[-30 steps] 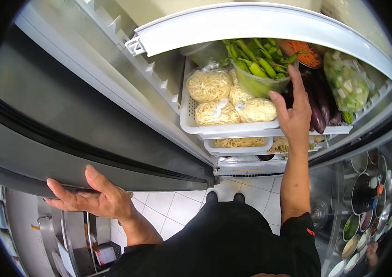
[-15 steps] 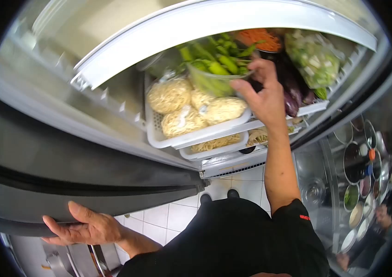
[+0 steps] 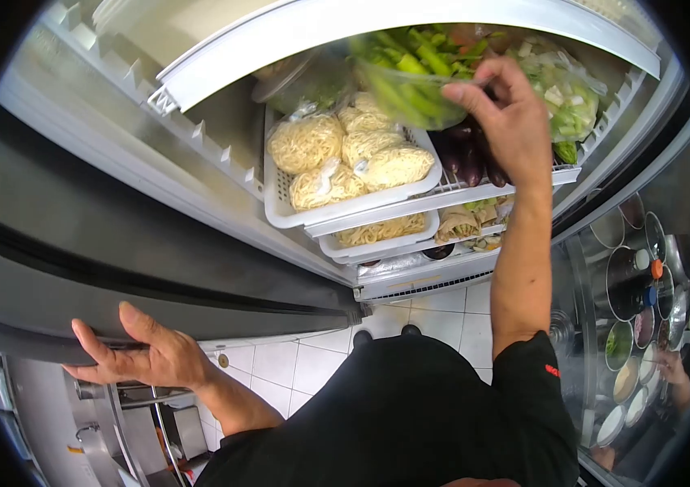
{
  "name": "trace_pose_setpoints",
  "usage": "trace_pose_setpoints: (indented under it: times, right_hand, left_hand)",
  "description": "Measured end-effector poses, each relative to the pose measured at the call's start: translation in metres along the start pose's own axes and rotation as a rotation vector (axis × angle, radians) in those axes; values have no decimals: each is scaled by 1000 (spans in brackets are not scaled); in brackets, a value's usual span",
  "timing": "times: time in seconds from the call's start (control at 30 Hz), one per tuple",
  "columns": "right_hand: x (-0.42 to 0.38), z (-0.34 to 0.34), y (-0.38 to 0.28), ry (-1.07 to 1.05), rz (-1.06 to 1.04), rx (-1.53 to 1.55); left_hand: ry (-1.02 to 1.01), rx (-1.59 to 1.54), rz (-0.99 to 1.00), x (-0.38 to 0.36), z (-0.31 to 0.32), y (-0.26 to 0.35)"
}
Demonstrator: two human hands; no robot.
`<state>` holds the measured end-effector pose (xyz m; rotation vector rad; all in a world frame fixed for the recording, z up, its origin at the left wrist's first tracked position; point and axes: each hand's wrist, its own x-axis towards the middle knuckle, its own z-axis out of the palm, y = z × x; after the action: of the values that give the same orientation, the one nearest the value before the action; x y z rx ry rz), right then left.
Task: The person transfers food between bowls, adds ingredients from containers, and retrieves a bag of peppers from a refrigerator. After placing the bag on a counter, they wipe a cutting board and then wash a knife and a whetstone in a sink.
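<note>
My right hand [image 3: 511, 109] reaches into an open fridge and pinches the rim of a clear container [image 3: 422, 105] full of green peppers [image 3: 422, 61]. The container hangs tilted above the shelf. Below and left of it, bagged noodles [image 3: 324, 154] fill a white perforated basket [image 3: 304, 219]. Dark purple eggplants [image 3: 475, 158] lie beneath my right wrist. My left hand [image 3: 138, 353] rests against the edge of the dark fridge door [image 3: 77, 308], with its fingers spread.
A bag of chopped vegetables [image 3: 564, 105] sits at the shelf's right. Another noodle basket [image 3: 381, 235] is one shelf down. Metal bowls of ingredients [image 3: 625, 284] stand behind glass at the right, where another person's hand [image 3: 671, 367] shows. White tiles [image 3: 312, 373] cover the floor.
My right hand has moved up and to the right in view, taking the pepper container away from the noodle bags. My left hand stays at the door, which has swung slightly.
</note>
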<state>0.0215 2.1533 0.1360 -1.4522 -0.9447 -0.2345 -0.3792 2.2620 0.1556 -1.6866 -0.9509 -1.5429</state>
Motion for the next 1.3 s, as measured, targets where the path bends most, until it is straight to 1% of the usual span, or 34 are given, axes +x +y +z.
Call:
trace_pose_setpoints:
  times: [0.07,0.17,0.27,0.37,0.47,0.5,0.6,0.63,0.7,0.73,0.8,0.83,0.93,0.97,1.0,1.07,1.1,1.17,1.2,1.23,1.3]
  right_hand:
    - [16,-4,7,1,-91,-55]
    - [37,-9,2,5,-128,-242]
    - [39,-20,-9,-38,-128,-364]
    - [25,-37,-1,-88,-141,-238]
    - [-1,-55,-8,-107,152,-115]
    - [-8,-59,-9,-39,136,-123]
    - [-13,-80,2,49,181,-185]
    - [-10,-86,7,58,192,-268]
    - [0,-90,26,62,232,-336]
    - [2,-90,34,64,253,-372]
    - [2,-82,30,74,222,-438]
    - [2,-80,29,87,209,-460]
    - [-6,-78,16,65,179,-554]
    - [-11,-78,6,46,165,-583]
    - [-14,-79,-10,6,304,-552]
    - [-23,-82,-6,21,253,-569]
    - [-25,-83,0,24,147,-647]
    - [-34,-80,-4,127,31,-654]
    - [-39,-74,-19,180,-26,-656]
    - [-46,-66,-35,231,107,-504]
    - [-54,-34,-57,48,47,-282]
  left_hand:
    - [2,-56,-28,0,0,1]
    - [10,-136,-96,2,1,7]
    - [-28,-51,-27,-1,0,-4]
    - [18,-64,-77,0,0,1]
    - [38,-39,-41,2,0,0]
    - [67,-88,-46,3,2,3]
    - [41,-15,-50,0,1,-2]
    - [31,-27,-28,0,1,-4]
    - [5,-48,15,0,0,-7]
    - [19,-56,-5,0,0,-5]
    - [50,-73,-48,1,1,1]
    - [25,-40,-26,0,0,-3]
    - [43,-131,-50,3,-1,3]
    - [64,-195,-95,4,0,8]
    - [65,-218,-93,5,1,6]
    - [60,-262,-87,3,1,1]
    - [46,-258,-75,2,1,-2]
    - [54,-270,-66,3,2,-3]
    - [59,-277,-62,4,2,-2]
    - [22,-216,-68,4,-2,-1]
    - [40,-253,-72,3,1,-1]
